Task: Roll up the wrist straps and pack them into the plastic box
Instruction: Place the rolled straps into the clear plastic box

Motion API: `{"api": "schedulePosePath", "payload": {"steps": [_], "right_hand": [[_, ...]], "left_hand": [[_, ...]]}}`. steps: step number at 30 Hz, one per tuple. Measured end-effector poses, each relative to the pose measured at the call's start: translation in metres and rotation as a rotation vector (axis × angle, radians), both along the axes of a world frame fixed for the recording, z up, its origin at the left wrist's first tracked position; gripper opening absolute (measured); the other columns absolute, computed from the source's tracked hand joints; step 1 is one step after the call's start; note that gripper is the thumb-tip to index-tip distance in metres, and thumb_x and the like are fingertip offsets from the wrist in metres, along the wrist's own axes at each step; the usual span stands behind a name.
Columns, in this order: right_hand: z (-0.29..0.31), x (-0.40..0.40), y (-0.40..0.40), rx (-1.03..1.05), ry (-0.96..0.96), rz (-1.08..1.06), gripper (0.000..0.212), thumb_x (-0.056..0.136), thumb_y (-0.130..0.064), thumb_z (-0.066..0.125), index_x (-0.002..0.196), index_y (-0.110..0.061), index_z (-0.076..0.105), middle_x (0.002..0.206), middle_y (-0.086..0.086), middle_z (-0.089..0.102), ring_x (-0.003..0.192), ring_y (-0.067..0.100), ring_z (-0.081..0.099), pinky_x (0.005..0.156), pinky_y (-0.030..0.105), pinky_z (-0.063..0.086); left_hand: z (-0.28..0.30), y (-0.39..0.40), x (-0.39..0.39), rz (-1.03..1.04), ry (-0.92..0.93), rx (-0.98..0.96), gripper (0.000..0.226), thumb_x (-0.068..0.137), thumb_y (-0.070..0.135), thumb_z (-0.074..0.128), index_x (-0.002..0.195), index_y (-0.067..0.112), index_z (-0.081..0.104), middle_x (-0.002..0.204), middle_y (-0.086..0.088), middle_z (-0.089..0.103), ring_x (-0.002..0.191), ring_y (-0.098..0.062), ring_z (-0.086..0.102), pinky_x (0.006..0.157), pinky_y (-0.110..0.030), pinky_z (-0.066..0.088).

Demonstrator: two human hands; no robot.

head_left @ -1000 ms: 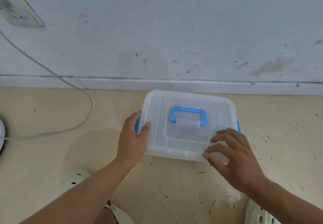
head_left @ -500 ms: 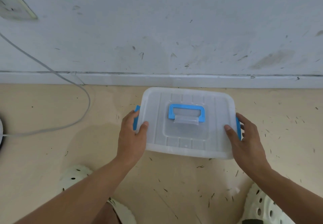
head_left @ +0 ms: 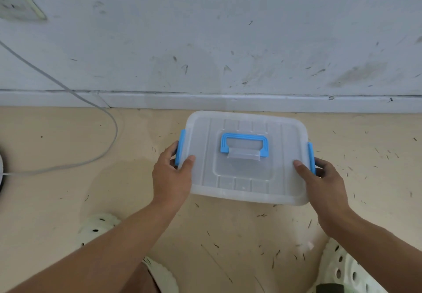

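A translucent plastic box (head_left: 246,178) with its lid on sits on the beige floor close to the wall. A blue carry handle (head_left: 244,144) lies flat on the lid, and blue side latches show on both ends. My left hand (head_left: 172,176) grips the box's left end, thumb on the lid and fingers around the left latch (head_left: 180,146). My right hand (head_left: 324,183) grips the right end the same way, by the right latch (head_left: 311,158). No wrist straps are visible; the box's contents cannot be made out through the lid.
A grey cable (head_left: 100,114) curves across the floor at the left, down from a wall socket (head_left: 16,4). The white baseboard (head_left: 228,102) runs just behind the box. White perforated clogs (head_left: 349,270) are at the bottom. Small dark debris is scattered over the floor.
My right hand moved from the lid's front right corner to the box's right end and took hold by the latch. The left hand kept its grip on the left end.
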State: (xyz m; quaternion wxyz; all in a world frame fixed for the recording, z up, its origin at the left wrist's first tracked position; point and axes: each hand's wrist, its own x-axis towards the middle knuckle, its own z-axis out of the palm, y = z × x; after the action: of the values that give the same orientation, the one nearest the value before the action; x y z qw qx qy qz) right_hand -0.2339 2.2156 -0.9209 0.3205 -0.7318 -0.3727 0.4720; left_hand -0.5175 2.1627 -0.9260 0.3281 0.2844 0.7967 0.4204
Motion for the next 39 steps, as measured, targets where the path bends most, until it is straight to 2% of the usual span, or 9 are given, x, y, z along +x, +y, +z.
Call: {"api": "schedulePosePath", "payload": {"steps": [3,10,16,21,23,26,32,37,39], "right_hand": [[0.001,-0.003,-0.001,-0.003,-0.016,0.001,0.052,0.098,-0.041,0.067,0.144,-0.024,0.049,0.121,0.005,0.063,0.094,0.02,0.064,0.065,0.032,0.05],[0.003,-0.005,-0.004,0.024,-0.08,0.008,0.05,0.099,-0.041,0.066,0.143,-0.025,0.049,0.118,0.002,0.062,0.086,0.012,0.061,0.06,0.029,0.047],[0.004,-0.007,-0.005,0.09,-0.192,0.066,0.04,0.1,-0.039,0.064,0.135,-0.023,0.054,0.113,-0.001,0.065,0.085,0.009,0.063,0.06,0.027,0.048],[0.003,-0.016,0.034,0.126,-0.224,0.113,0.04,0.103,-0.04,0.059,0.137,-0.022,0.051,0.114,-0.005,0.06,0.084,0.01,0.06,0.07,0.034,0.05],[0.002,-0.025,0.055,0.128,-0.206,0.117,0.038,0.104,-0.04,0.057,0.137,-0.021,0.049,0.111,-0.006,0.057,0.081,0.005,0.057,0.067,0.033,0.048],[0.001,-0.035,0.081,0.129,-0.199,0.134,0.038,0.106,-0.039,0.055,0.137,-0.02,0.048,0.114,-0.005,0.057,0.078,0.001,0.054,0.06,0.027,0.044],[-0.003,-0.039,0.097,0.11,-0.215,0.132,0.036,0.107,-0.041,0.051,0.135,-0.019,0.046,0.116,-0.001,0.055,0.08,0.007,0.055,0.061,0.029,0.044],[-0.003,-0.04,0.095,0.11,-0.23,0.123,0.041,0.106,-0.043,0.05,0.138,-0.019,0.044,0.119,0.001,0.055,0.094,0.018,0.059,0.078,0.037,0.053],[-0.005,-0.041,0.094,0.107,-0.241,0.119,0.041,0.106,-0.043,0.05,0.139,-0.019,0.044,0.121,0.002,0.056,0.094,0.018,0.059,0.074,0.035,0.052]], "left_hand": [[0.001,0.0,0.001,0.009,-0.001,0.011,0.049,0.098,0.021,0.071,0.144,0.026,0.058,0.125,0.008,0.065,0.1,-0.008,0.066,0.074,-0.015,0.052],[-0.003,0.0,0.001,0.007,0.029,0.021,0.046,0.099,0.02,0.069,0.143,0.024,0.059,0.127,0.002,0.066,0.105,-0.014,0.067,0.089,-0.029,0.057],[-0.003,0.002,0.003,0.015,0.042,0.024,0.046,0.099,0.02,0.068,0.144,0.025,0.058,0.129,0.003,0.064,0.107,-0.016,0.065,0.092,-0.033,0.057],[0.0,0.026,0.003,0.026,0.06,0.025,0.049,0.099,0.021,0.069,0.146,0.022,0.056,0.133,0.0,0.064,0.108,-0.018,0.065,0.091,-0.028,0.052],[0.001,0.047,-0.003,0.022,0.075,0.021,0.049,0.099,0.022,0.069,0.147,0.022,0.056,0.132,-0.005,0.066,0.108,-0.023,0.068,0.096,-0.034,0.055],[0.004,0.072,-0.012,0.017,0.085,0.019,0.048,0.098,0.019,0.069,0.145,0.019,0.059,0.132,0.0,0.067,0.106,-0.024,0.07,0.094,-0.034,0.055],[0.002,0.086,-0.016,-0.004,0.119,0.002,0.048,0.098,0.022,0.069,0.145,0.019,0.059,0.134,0.0,0.066,0.111,-0.024,0.068,0.1,-0.039,0.055],[0.007,0.089,-0.02,-0.039,0.099,0.003,0.05,0.098,0.022,0.07,0.147,0.019,0.058,0.134,0.002,0.065,0.111,-0.024,0.068,0.099,-0.04,0.056],[0.004,0.088,-0.023,-0.057,0.086,-0.005,0.051,0.098,0.024,0.07,0.147,0.019,0.057,0.133,0.002,0.065,0.11,-0.023,0.068,0.097,-0.039,0.057]]}}
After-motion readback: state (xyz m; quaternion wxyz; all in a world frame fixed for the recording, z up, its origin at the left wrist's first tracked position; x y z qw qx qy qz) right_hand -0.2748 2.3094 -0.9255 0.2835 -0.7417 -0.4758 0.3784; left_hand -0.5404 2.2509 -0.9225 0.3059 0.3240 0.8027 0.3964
